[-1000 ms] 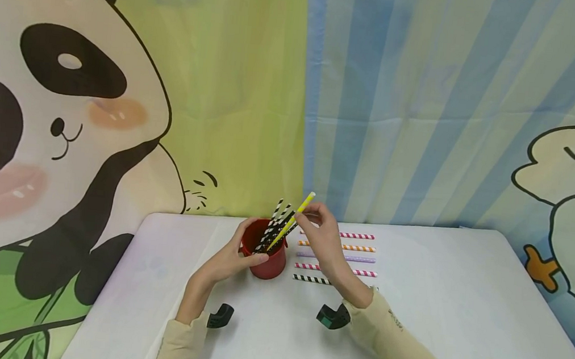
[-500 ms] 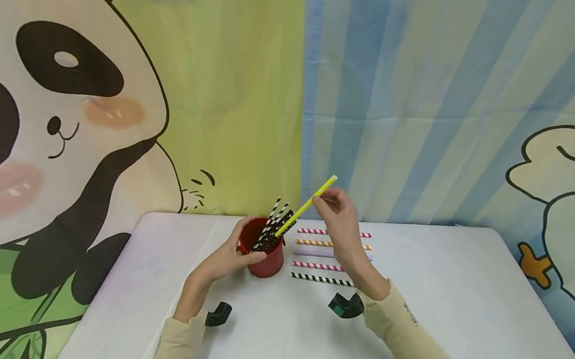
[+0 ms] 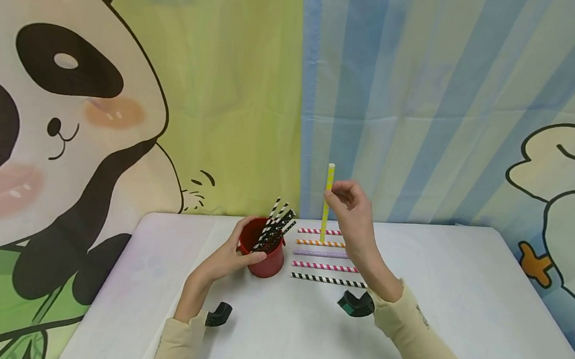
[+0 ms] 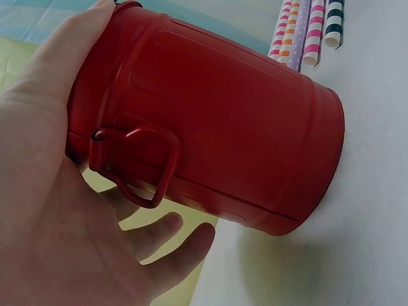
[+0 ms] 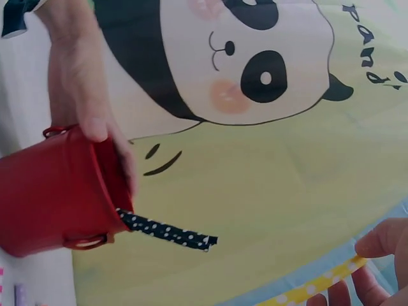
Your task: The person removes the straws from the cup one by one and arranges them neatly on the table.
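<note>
My left hand (image 3: 225,259) grips a small red metal bucket (image 3: 268,264) by its rim, thumb on the near side. A side handle (image 4: 159,172) shows on the bucket in the left wrist view. Several black-and-white paper straws (image 3: 276,222) lean out of it, striped and dotted. To the right, my right hand (image 3: 358,223) pinches a yellow paper straw (image 3: 327,206) with white dots near its upper part. The straw stands nearly upright, its lower end overlapping the orange-striped straw (image 3: 307,242) in the head view. In the right wrist view, the dotted black straw (image 5: 169,231) pokes from the bucket.
Other straws lie in parallel rows on the white table (image 3: 155,282): red-striped (image 3: 308,231), lilac (image 3: 312,253), pink-striped (image 3: 318,266) and black-striped (image 3: 327,279). A panda-printed curtain (image 3: 224,83) hangs behind. My right forearm reaches over the rows' right ends.
My right hand has drawn the yellow straw out of the bucket, carried it right and turned it from slanted to nearly upright. My left hand keeps its hold on the bucket.
</note>
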`<state>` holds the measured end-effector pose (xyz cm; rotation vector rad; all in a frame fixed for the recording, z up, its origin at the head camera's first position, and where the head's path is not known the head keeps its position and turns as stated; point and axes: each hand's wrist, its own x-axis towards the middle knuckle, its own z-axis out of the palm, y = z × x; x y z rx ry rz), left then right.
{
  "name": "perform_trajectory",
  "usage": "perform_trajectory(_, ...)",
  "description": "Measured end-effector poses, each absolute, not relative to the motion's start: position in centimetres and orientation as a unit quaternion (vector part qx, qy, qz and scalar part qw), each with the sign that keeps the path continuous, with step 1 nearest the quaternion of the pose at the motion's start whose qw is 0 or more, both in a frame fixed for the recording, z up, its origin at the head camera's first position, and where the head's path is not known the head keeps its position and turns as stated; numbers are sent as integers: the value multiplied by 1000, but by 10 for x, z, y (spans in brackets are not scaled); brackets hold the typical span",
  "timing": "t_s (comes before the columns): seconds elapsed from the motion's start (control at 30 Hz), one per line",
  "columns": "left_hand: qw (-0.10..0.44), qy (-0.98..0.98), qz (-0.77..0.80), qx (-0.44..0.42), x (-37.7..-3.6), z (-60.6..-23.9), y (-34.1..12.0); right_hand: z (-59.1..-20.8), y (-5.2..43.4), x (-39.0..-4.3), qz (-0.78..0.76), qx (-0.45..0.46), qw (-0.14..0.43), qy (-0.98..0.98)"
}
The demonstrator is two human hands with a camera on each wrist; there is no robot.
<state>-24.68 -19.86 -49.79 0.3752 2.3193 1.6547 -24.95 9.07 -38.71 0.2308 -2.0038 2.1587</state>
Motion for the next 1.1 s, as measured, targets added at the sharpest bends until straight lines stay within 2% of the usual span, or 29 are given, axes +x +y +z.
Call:
perform_trajectory(0.7, 134, 806, 562, 128, -246, -496, -197, -426, 102, -222, 436, 161, 65, -883)
perform_trajectory(1.1, 132, 807, 561, 128, -247, -498, -198, -469, 96, -198, 264, 218, 148, -928)
